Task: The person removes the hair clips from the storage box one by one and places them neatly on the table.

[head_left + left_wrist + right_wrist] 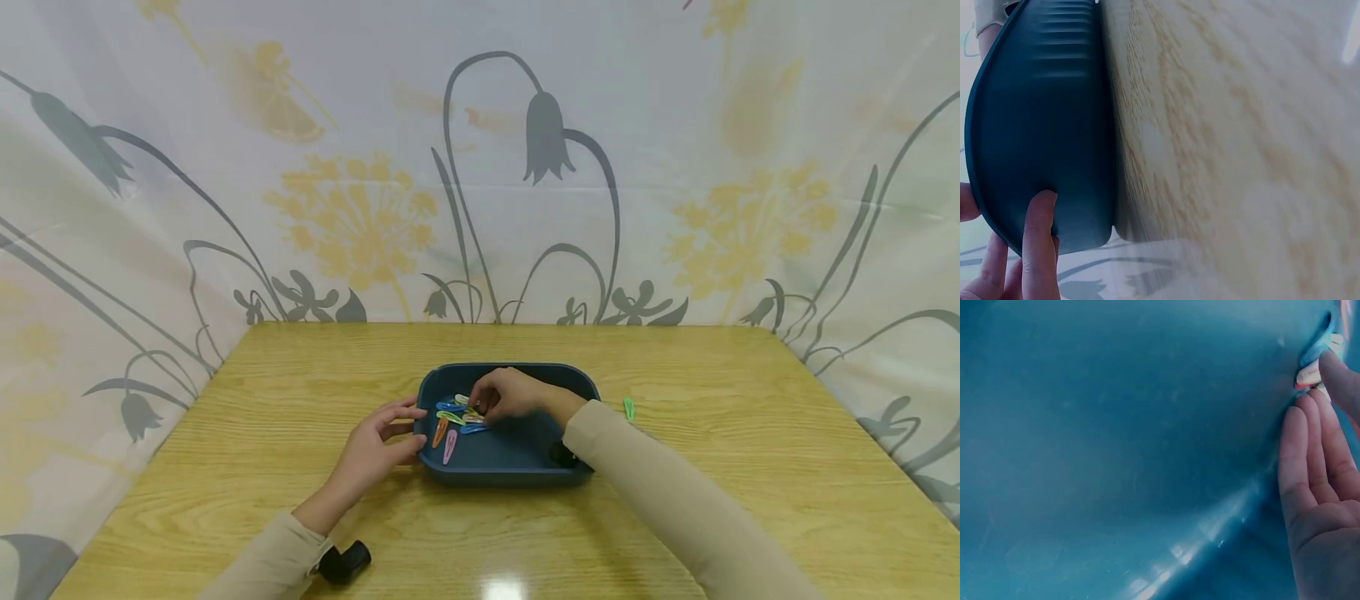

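Observation:
A dark blue plastic bin stands on the table, with several colourful snap hair clips in its left half. Among them are an orange clip and a pink clip. At the bin's left end my left hand holds the corner, its thumb against the outer wall. My right hand reaches inside, thumb and fingertips together at the pile. In the right wrist view it pinches a pale hair clip with a red edge, partly hidden by the thumb. A blue clip lies beside it.
One green hair clip lies on the wooden table to the right of the bin. A flower-patterned cloth hangs behind the table. A black wrist camera sits at the left cuff.

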`<state>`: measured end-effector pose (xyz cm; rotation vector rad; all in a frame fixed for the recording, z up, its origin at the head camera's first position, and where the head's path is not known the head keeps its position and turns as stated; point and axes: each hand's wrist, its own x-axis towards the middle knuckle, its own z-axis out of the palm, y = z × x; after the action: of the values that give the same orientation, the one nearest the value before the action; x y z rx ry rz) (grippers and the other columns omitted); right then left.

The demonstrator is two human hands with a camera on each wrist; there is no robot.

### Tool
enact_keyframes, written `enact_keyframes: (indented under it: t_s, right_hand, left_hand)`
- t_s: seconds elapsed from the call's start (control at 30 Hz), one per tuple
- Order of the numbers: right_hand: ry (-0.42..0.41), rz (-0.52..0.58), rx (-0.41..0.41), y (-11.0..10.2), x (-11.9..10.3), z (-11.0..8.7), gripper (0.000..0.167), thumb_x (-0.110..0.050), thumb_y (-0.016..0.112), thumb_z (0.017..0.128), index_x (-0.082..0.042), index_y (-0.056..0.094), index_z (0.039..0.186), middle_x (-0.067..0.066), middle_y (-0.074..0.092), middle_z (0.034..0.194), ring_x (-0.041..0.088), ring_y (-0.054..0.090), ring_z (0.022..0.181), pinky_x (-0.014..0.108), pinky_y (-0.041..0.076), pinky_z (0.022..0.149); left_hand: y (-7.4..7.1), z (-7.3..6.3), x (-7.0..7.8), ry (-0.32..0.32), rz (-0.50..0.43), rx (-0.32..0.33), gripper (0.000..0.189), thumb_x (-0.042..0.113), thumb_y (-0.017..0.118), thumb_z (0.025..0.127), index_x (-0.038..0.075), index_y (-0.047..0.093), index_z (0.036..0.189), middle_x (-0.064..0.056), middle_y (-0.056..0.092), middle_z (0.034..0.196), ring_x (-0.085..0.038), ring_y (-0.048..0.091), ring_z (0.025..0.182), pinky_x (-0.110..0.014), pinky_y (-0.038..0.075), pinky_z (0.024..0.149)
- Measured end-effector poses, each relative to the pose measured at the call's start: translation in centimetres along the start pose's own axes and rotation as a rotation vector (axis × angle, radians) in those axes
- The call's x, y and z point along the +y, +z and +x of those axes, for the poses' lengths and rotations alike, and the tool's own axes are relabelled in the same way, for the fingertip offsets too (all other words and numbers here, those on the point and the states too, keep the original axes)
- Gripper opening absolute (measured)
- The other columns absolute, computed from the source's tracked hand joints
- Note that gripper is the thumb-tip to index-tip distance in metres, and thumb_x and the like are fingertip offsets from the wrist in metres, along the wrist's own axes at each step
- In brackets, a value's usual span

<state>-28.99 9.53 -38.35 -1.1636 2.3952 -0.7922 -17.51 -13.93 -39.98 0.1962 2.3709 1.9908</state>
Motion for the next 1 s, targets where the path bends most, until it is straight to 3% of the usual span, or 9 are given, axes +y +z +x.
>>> enact_keyframes:
  t_s: [0.53,0.83,1.0]
  right_hand:
    - [0.003,-0.093,-0.018,0.11,-0.04,0.26,0.024,-0.005,0.071,0.081,-0.006,0.066,0.105,-0.006,0.056,0.072,0.003,0.05,0.064,0.018,0.045,0.062]
    - [0.027,-0.016,-0.021,-0.09,-0.36,0.0,0.028,-0.001,0.065,0.084,-0.008,0.062,0.112,-0.004,0.059,0.075,0.007,0.053,0.064,0.02,0.046,0.058]
    - [-0.001,0.043,-0.006,-0.41,-0.82,-0.23,0.029,0.001,0.065,0.084,-0.004,0.061,0.113,-0.001,0.06,0.074,0.008,0.055,0.063,0.021,0.048,0.058]
  left_hand:
    - [-0.05,0.0,0.07,-0.007,0.016,0.007,0.031,-0.001,0.068,0.081,-0.004,0.063,0.112,-0.009,0.044,0.139,-0.033,0.053,0.112,-0.034,0.056,0.068]
    - [-0.03,-0.03,0.17,-0.01,0.014,0.003,0.032,-0.001,0.068,0.081,-0.004,0.062,0.112,-0.009,0.043,0.139,-0.034,0.053,0.112,-0.035,0.056,0.068]
    - [0.02,-0.06,0.27,-0.011,0.009,0.004,0.032,-0.002,0.067,0.081,-0.005,0.062,0.113,-0.009,0.043,0.139,-0.034,0.053,0.112,-0.036,0.057,0.067]
